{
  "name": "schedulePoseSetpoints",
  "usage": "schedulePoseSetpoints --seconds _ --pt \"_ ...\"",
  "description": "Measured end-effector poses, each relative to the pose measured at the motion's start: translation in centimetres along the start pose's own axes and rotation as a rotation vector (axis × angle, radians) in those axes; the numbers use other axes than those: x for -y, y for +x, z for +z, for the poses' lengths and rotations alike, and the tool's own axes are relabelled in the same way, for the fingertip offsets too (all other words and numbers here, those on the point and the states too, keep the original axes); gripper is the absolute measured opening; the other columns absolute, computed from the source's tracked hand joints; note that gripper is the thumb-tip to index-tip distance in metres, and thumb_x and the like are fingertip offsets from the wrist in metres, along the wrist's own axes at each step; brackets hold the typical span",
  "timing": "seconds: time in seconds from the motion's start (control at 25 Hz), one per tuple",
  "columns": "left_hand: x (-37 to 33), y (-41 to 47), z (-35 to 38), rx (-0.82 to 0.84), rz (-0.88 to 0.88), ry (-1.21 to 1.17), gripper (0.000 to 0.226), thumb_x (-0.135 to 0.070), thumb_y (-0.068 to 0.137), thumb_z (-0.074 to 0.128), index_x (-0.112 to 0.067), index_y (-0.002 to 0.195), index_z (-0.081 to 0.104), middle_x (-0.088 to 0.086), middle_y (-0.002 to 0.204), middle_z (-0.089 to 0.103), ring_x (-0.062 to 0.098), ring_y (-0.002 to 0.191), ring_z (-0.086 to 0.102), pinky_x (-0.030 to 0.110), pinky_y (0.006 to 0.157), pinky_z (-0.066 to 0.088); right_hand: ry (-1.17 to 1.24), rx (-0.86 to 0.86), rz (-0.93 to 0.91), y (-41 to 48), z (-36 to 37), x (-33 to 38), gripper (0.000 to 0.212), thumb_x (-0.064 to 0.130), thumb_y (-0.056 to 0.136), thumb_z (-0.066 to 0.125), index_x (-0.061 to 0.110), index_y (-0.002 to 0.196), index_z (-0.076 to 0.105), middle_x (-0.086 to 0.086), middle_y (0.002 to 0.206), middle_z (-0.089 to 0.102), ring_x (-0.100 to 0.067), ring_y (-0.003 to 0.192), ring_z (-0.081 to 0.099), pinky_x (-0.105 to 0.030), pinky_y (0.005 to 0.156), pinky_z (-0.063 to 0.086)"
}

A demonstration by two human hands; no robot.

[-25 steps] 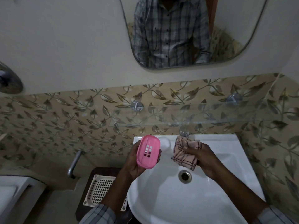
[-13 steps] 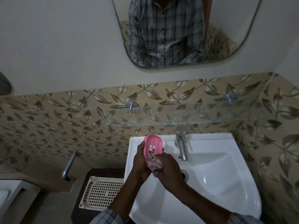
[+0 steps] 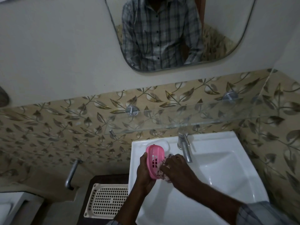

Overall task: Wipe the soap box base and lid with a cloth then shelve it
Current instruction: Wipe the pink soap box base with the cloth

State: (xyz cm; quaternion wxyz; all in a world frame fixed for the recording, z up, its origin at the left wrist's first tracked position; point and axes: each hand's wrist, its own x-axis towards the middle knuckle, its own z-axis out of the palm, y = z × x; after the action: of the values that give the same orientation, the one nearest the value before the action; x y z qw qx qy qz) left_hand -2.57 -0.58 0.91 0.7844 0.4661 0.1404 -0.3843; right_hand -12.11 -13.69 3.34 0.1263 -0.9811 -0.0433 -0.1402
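Over the white ceramic washbasin (image 3: 227, 176), your left hand (image 3: 144, 172) grips the pink perforated plastic soap box base (image 3: 154, 160), fingers clenched around its outer edge, its hollow side turned toward your right hand (image 3: 176, 168). That hand presses a bunched pink checked cloth (image 3: 164, 175) against the base's lower inside, fingers grasping the fabric. Behind the base, a white oval piece (image 3: 164, 142) rests on the basin's rear ledge; you cannot tell what it is. The chrome tap (image 3: 184, 147) stands just beside your right hand. Above, a clear glass shelf (image 3: 203, 118) on 2 metal brackets crosses the leaf-patterned tiles (image 3: 65, 127). A cream plastic perforated tray (image 3: 110, 201) sits on the dark surface (image 3: 108, 179) left of the basin. No writing is readable.
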Motion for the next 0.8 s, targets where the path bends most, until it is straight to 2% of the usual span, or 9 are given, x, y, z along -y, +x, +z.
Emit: schedulePoseSetpoints --seconds 0.08,0.12,0.28,0.32,0.4,0.48,0.56,0.68,0.8 --pt "0.4 0.0 0.2 0.005 0.022 -0.045 0.074 -0.053 0.094 0.043 0.006 0.138 0.050 0.030 0.120 0.059 0.038 0.103 0.062 0.048 0.099 0.047 0.306 0.073 0.329 0.0 1.0 3.2 0.037 0.014 0.066 0.074 0.017 0.103 0.069 -0.004 0.100 0.070 -0.025 0.092 0.066 -0.033 0.082 0.050" --pt "0.5 0.0 0.3 0.003 0.034 -0.070 0.076 -0.054 0.094 0.042 0.008 0.137 0.050 0.029 0.119 0.058 0.037 0.102 0.062 0.046 0.100 0.047 0.402 0.082 0.357 0.3 1.6 4.0 0.037 0.013 0.070 0.070 0.017 0.107 0.067 -0.003 0.104 0.070 -0.022 0.095 0.066 -0.032 0.084 0.051" --pt "-0.6 0.1 -1.0 0.015 0.027 -0.085 0.067 -0.050 0.096 0.042 0.003 0.135 0.054 0.028 0.116 0.063 0.037 0.100 0.065 0.047 0.097 0.049 0.074 0.056 0.010 0.3 0.9 1.7 0.040 0.019 0.060 0.079 0.020 0.099 0.072 -0.001 0.090 0.068 -0.022 0.081 0.064 -0.032 0.075 0.048" --pt "-0.7 0.1 -0.9 -0.011 0.029 -0.082 0.066 -0.050 0.096 0.042 0.002 0.134 0.055 0.029 0.116 0.063 0.037 0.099 0.065 0.048 0.096 0.049 0.110 0.080 0.070 0.5 0.6 1.6 0.039 0.017 0.062 0.079 0.019 0.100 0.072 -0.002 0.092 0.069 -0.023 0.083 0.065 -0.033 0.075 0.052" --pt "0.0 0.0 -0.3 -0.052 0.086 -0.071 0.064 -0.051 0.092 0.046 0.003 0.125 0.060 0.026 0.108 0.063 0.034 0.092 0.065 0.044 0.090 0.052 0.486 0.057 0.409 1.3 0.1 3.8 0.029 0.011 0.078 0.068 0.015 0.107 0.069 -0.004 0.099 0.070 -0.020 0.089 0.066 -0.032 0.078 0.057" --pt "0.6 0.5 0.3 -0.035 0.147 -0.050 0.059 -0.054 0.084 0.052 -0.002 0.111 0.064 0.017 0.092 0.065 0.027 0.081 0.067 0.038 0.078 0.056 0.774 0.050 0.620 2.5 0.1 4.8 0.017 0.013 0.086 0.059 0.016 0.098 0.071 -0.002 0.090 0.075 -0.011 0.077 0.070 -0.025 0.072 0.060" --pt "0.4 0.7 0.5 -0.007 0.195 0.004 0.062 -0.056 0.082 0.051 -0.004 0.113 0.063 0.013 0.085 0.066 0.024 0.077 0.068 0.034 0.071 0.057 0.812 0.035 0.595 3.1 -0.5 4.1 0.012 0.021 0.082 0.066 0.014 0.091 0.070 -0.005 0.083 0.075 -0.016 0.071 0.071 -0.033 0.067 0.061" --pt "0.1 1.0 0.9 0.048 0.177 0.041 0.066 -0.056 0.082 0.048 -0.003 0.117 0.066 0.015 0.099 0.065 0.026 0.089 0.066 0.037 0.081 0.051 0.682 0.043 0.555 2.7 -0.6 2.5 0.042 0.041 0.067 0.079 0.015 0.098 0.068 -0.003 0.091 0.068 -0.019 0.081 0.066 -0.031 0.065 0.053" --pt "0.0 0.9 0.9 0.129 0.092 -0.044 0.073 -0.063 0.082 0.046 -0.005 0.122 0.068 0.019 0.118 0.064 0.031 0.105 0.066 0.040 0.092 0.052 0.257 -0.007 0.373 2.4 -0.3 1.4 0.043 0.044 0.066 0.075 0.019 0.100 0.065 0.000 0.092 0.063 -0.021 0.085 0.060 -0.033 0.069 0.051"
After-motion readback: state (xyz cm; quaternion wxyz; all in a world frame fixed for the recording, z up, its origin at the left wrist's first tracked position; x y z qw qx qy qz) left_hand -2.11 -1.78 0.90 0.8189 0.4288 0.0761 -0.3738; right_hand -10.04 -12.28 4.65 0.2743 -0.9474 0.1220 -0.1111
